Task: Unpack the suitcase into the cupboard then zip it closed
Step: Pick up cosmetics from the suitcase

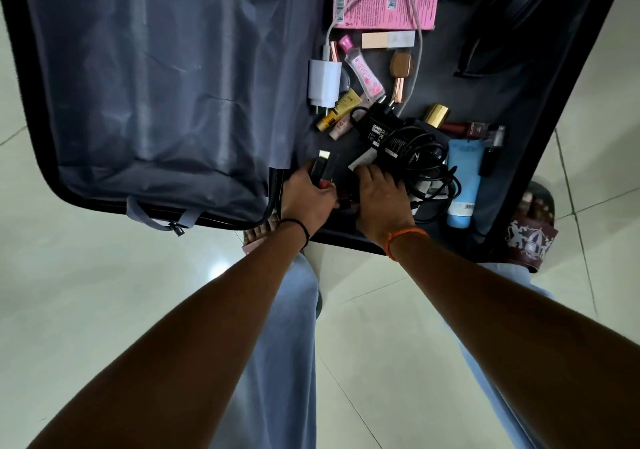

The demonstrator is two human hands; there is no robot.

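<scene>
Many small items left in open suitcase [166, 85] on floor: white charger [324, 83], pink box [384, 9], blue tube [463, 182]. Left hand [306, 199] fingers clamped on dark lipstick-like tube [320, 169]; right hand [382, 199] curled over black cable bundle [415, 150]. Cupboard unseen; zipping pending.

We find the suitcase [104, 178] lying open on the tiled floor [86, 292], its zipped lining panel [156, 67] to the left and loose items in the right half. At the far end lies a flat box [384, 9]; nearer come a charger plug [324, 83], small tubes and bottles, then a cable bundle [412, 150] with a tube [462, 182] just right of it. At the near edge we see the left hand [306, 199] and right hand [379, 199] side by side — the left holds a small case [322, 166], the right rests on the bundle.
</scene>
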